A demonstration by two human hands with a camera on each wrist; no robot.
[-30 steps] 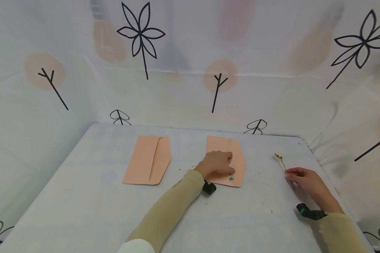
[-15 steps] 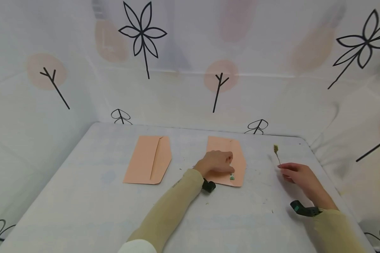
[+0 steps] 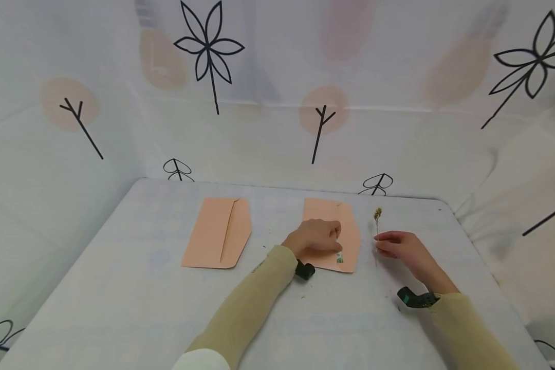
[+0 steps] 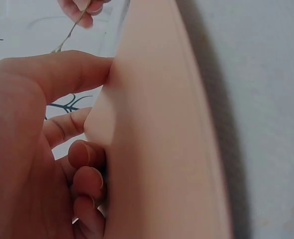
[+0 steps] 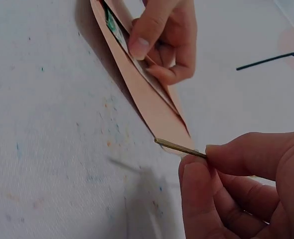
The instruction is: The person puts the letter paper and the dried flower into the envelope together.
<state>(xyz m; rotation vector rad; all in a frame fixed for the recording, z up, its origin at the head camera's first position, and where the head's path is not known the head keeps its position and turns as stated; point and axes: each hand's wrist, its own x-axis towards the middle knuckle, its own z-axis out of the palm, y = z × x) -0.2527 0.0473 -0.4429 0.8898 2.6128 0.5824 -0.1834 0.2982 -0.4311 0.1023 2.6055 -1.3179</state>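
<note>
My left hand (image 3: 314, 237) lies over the right-hand peach envelope (image 3: 350, 226), thumb and index finger pinching the edge of its pocket. In the right wrist view that pocket gapes a little, and a piece with a green print (image 5: 112, 24) shows in it. Between thumb and fingertips, my right hand (image 3: 404, 250) pinches the thin stem of a dried flower (image 3: 377, 214). Its small yellow-green head points up and away, just right of the envelope. The cut end of the stem (image 5: 179, 148) overlaps the envelope's tip in the right wrist view.
Another peach envelope (image 3: 208, 234) lies flat on the left, its flap opened to the right. Small dried bits are scattered over the white table (image 3: 134, 308). Patterned white cloth (image 3: 268, 139) rises behind and at both sides.
My right hand has carried the dried flower leftward, close to the right-hand envelope, and the flower head has swung more upright. The left hand has kept its place on the envelope.
</note>
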